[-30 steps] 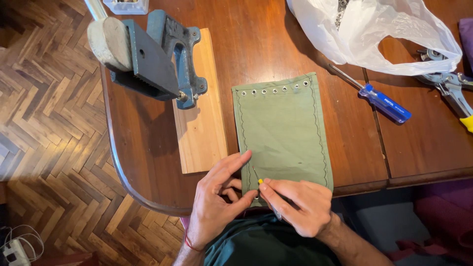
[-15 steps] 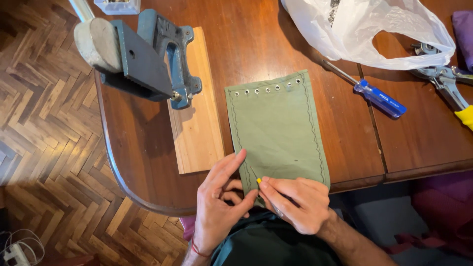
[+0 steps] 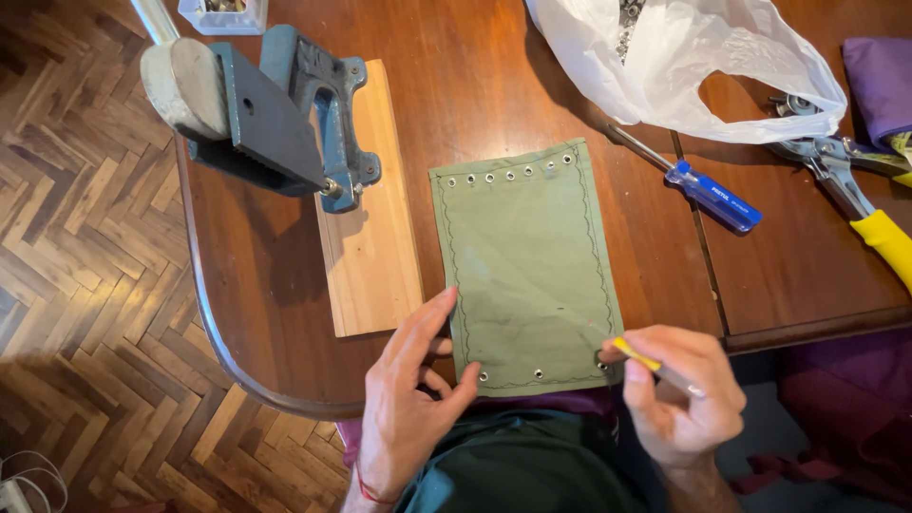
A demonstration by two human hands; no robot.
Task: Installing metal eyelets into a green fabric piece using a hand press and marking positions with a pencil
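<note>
Resting on brown wooden table (image 3: 532,85), herringbone parquet floor (image 3: 85,313).

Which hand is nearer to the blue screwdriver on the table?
Right. The right hand is below the blue screwdriver, at the green fabric's near right corner; the left hand is farther, at its left corner.

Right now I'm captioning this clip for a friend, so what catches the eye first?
A green fabric panel lies mid-table, eyelets along its far edge and three near its close edge. The left hand presses its near-left corner; the right hand holds a thin yellow-tipped tool at the near-right corner. A blue press stands far-left on a wooden board.
</note>
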